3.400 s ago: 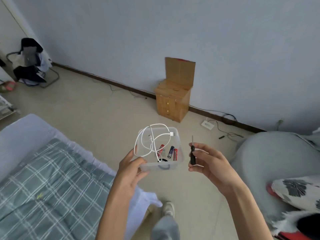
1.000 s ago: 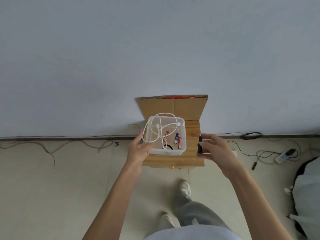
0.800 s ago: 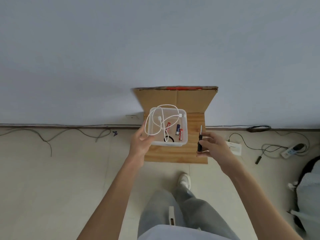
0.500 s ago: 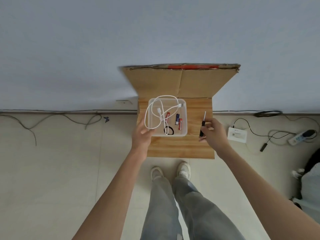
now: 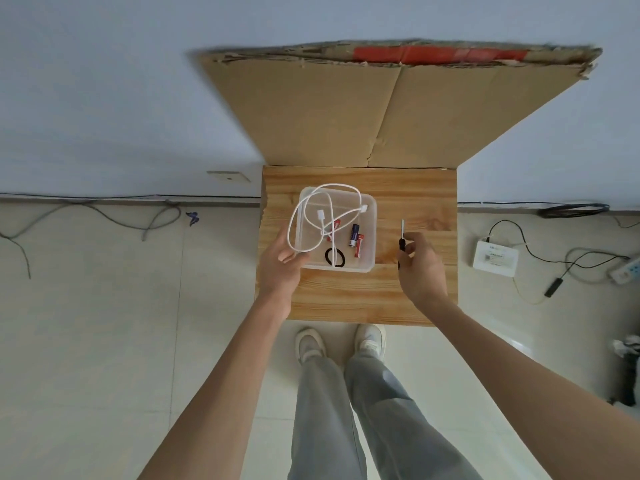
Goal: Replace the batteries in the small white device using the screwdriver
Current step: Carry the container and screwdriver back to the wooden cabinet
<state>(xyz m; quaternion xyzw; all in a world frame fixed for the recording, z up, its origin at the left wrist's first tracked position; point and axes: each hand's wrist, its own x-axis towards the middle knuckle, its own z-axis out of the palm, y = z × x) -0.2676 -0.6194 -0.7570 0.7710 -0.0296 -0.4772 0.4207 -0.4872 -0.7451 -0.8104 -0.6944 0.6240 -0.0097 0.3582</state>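
1. Your left hand [image 5: 282,263] grips the near-left corner of the clear box [image 5: 370,237], which sits on the wooden counter [image 5: 415,192].
2. Your right hand [image 5: 417,265] pinches the screwdriver [image 5: 402,233], its shaft pointing away from you, just right of the box.
3. The batteries [image 5: 356,239] lie inside the box, long axes pointing away from you, to the left of the right hand and between both hands.
4. The white device I cannot find; a white cable [image 5: 313,216] covers part of the box.

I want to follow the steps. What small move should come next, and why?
Probably let go of the clear plastic box, as it seems to rest on the wooden stand. The left hand holds its corner, and the right hand holds the screwdriver.
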